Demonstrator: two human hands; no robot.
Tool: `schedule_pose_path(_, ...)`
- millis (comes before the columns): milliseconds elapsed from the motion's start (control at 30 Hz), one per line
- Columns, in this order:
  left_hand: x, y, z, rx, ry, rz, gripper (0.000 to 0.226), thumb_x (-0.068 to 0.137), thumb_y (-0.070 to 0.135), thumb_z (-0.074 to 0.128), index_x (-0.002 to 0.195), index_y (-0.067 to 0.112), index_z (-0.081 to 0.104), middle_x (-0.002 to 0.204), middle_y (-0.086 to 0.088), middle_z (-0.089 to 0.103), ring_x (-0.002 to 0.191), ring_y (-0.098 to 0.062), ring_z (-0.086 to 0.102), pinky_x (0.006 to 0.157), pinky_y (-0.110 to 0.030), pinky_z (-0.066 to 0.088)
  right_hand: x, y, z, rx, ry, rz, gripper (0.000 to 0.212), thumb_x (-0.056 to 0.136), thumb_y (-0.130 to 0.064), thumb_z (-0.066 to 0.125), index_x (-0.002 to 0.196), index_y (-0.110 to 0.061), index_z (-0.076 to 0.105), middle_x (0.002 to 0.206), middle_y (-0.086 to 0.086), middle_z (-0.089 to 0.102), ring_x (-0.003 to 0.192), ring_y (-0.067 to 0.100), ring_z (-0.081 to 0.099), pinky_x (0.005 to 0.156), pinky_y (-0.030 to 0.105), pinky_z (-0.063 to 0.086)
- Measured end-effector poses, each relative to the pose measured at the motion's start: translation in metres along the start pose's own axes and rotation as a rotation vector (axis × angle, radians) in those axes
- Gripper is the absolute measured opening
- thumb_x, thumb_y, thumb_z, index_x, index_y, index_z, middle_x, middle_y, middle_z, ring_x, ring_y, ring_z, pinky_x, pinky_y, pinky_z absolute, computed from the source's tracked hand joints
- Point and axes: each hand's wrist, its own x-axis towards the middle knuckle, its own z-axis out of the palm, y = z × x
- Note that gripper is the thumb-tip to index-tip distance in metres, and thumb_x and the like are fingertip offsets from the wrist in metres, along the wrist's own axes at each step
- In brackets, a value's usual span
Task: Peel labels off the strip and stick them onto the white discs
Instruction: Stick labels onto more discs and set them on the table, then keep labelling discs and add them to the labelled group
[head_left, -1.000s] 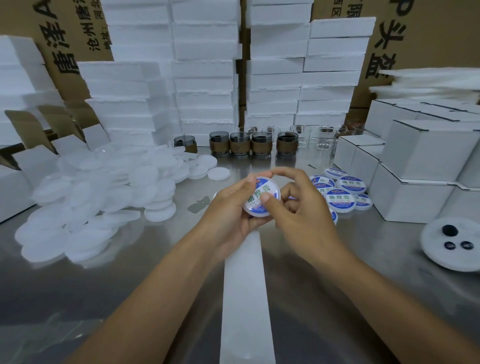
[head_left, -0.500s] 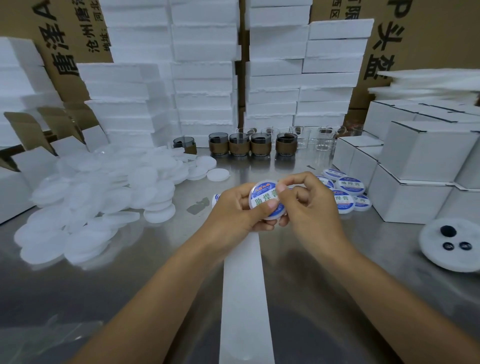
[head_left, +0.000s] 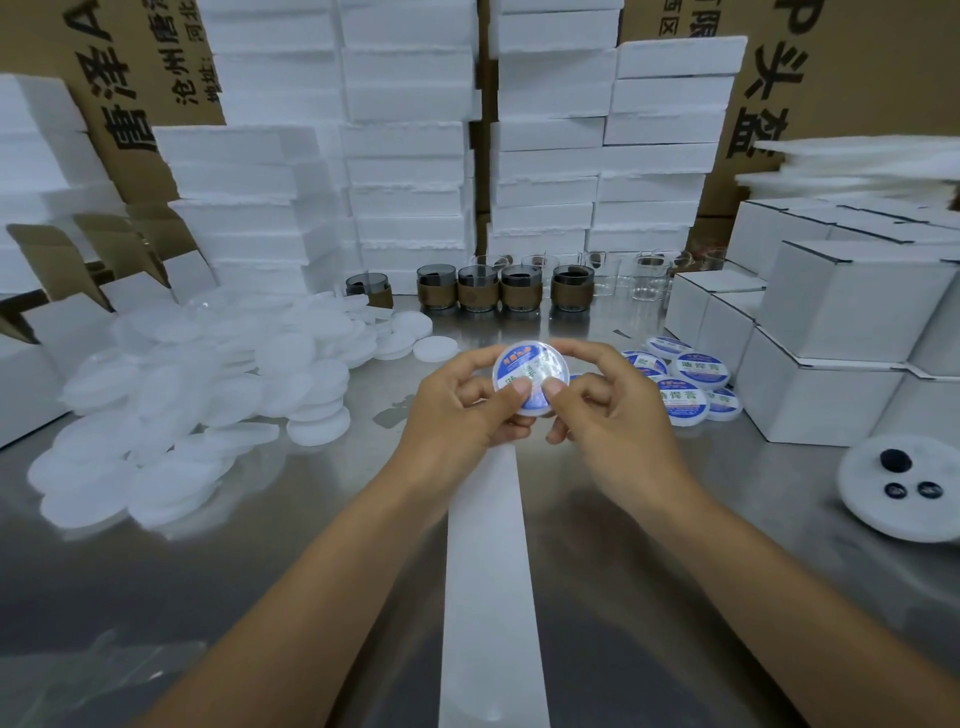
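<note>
Both hands grasp one labelled disc (head_left: 530, 366), held raised above the bench (head_left: 234, 545) at centre. The left hand (head_left: 457, 410) pinches its 9 o'clock rim, thumb pressed on the label face. The right hand (head_left: 608, 410) pinches the 3 o'clock rim, thumb likewise on the label. A white backing strip (head_left: 488, 571) runs from beneath the hands toward 6 o'clock. A pile of blank white discs (head_left: 182, 395) lies at 9 o'clock of the hands. Finished labelled discs (head_left: 685, 387) cluster at 3 o'clock.
</note>
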Motion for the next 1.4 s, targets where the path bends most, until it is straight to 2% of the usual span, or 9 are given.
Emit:
schedule_pose_path(367,0.011,0.003,-0.009,0.021,0.202,0.020,0.014,0.093,0.019,0.057,0.093,0.031,0.065,0.071,0.005,0.068,0.065,-0.009,0.065,0.063,-0.023,0.058,0.011,0.003,-0.015,-0.029,0.090,0.046,0.038,0.085,-0.006,0.064,0.109,-0.034,0.055,0.066,-0.001,0.061,0.051,0.003,0.060,0.052,0.017,0.048)
schedule_pose_path(600,0.024,-0.013,-0.043,0.610,0.460,0.140,0.021,0.096,0.009,0.045,0.100,0.022,0.062,0.101,-0.001,0.060,0.079,-0.005,0.052,0.067,-0.005,0.039,0.034,0.040,-0.062,-0.170,0.412,0.281,0.041,0.084,-0.006,0.062,0.120,-0.024,0.057,0.105,0.010,0.065,0.086,0.027,0.066,0.078,0.042,0.056)
schedule_pose_path(700,0.026,-0.022,-0.049,0.757,0.439,0.024,0.024,0.095,0.020,0.051,0.117,0.016,0.061,0.112,-0.006,0.059,0.090,-0.009,0.055,0.076,-0.015,0.042,0.036,0.048,-0.072,-0.219,0.446,0.332,0.045,0.082,-0.007,0.064,0.126,-0.012,0.054,0.104,0.013,0.066,0.090,0.031,0.065,0.087,0.049,0.052)
schedule_pose_path(800,0.027,-0.027,-0.050,0.865,0.408,-0.097,0.035,0.092,0.033,0.056,0.120,0.012,0.060,0.117,-0.010,0.060,0.104,-0.021,0.057,0.081,-0.026,0.039,0.036,0.050,-0.074,-0.277,0.449,0.349,0.051,0.082,-0.007,0.066,0.130,-0.006,0.050,0.110,0.015,0.064,0.097,0.033,0.064,0.092,0.047,0.049)
schedule_pose_path(967,0.027,-0.029,-0.051,0.847,0.394,-0.124,0.015,0.087,0.033,0.064,0.087,0.019,0.060,0.096,-0.005,0.066,0.084,-0.017,0.057,0.070,-0.027,0.039,0.028,0.035,-0.069,-0.611,0.505,0.190,0.048,0.082,-0.009,0.061,0.129,-0.010,0.051,0.127,0.016,0.042,0.110,0.026,0.050,0.094,0.024,0.036)
schedule_pose_path(1100,0.026,-0.028,-0.049,0.784,0.333,-0.108,0.011,0.084,0.025,0.069,0.086,0.017,0.062,0.074,0.003,0.059,0.062,-0.006,0.054,0.052,-0.018,0.037,0.015,0.018,-0.040,-0.508,0.325,0.066,0.031,0.084,-0.012,0.058,0.115,-0.020,0.056,0.097,0.000,0.057,0.088,0.018,0.059,0.079,0.030,0.046)
schedule_pose_path(1200,0.024,-0.028,-0.047,0.791,0.270,-0.084,0.011,0.083,0.021,0.071,0.079,0.020,0.061,0.067,0.004,0.058,0.048,-0.008,0.054,0.040,-0.012,0.038,0.006,0.014,-0.014,-0.393,-0.002,0.045,0.031,0.092,-0.022,0.052,0.122,-0.029,0.052,0.081,-0.014,0.057,0.069,-0.005,0.056,0.061,0.008,0.041)
schedule_pose_path(1300,0.022,-0.028,-0.044,0.866,0.237,-0.030,0.018,0.079,0.026,0.073,0.085,0.020,0.058,0.074,0.004,0.055,0.060,-0.009,0.050,0.051,-0.020,0.038,0.000,0.017,0.004,-0.346,-0.250,0.078,0.036,0.097,-0.034,0.041,0.132,-0.041,0.042,0.087,-0.022,0.056,0.078,-0.011,0.054,0.066,0.001,0.040)
schedule_pose_path(1400,0.023,-0.027,-0.043,0.838,0.247,-0.014,0.022,0.079,0.023,0.073,0.088,0.020,0.053,0.073,0.005,0.053,0.063,-0.009,0.048,0.054,-0.020,0.037,0.002,0.018,0.011,-0.294,-0.233,0.072,0.029,0.097,-0.034,0.042,0.123,-0.037,0.053,0.094,-0.037,0.051,0.089,-0.018,0.051,0.072,-0.002,0.038)
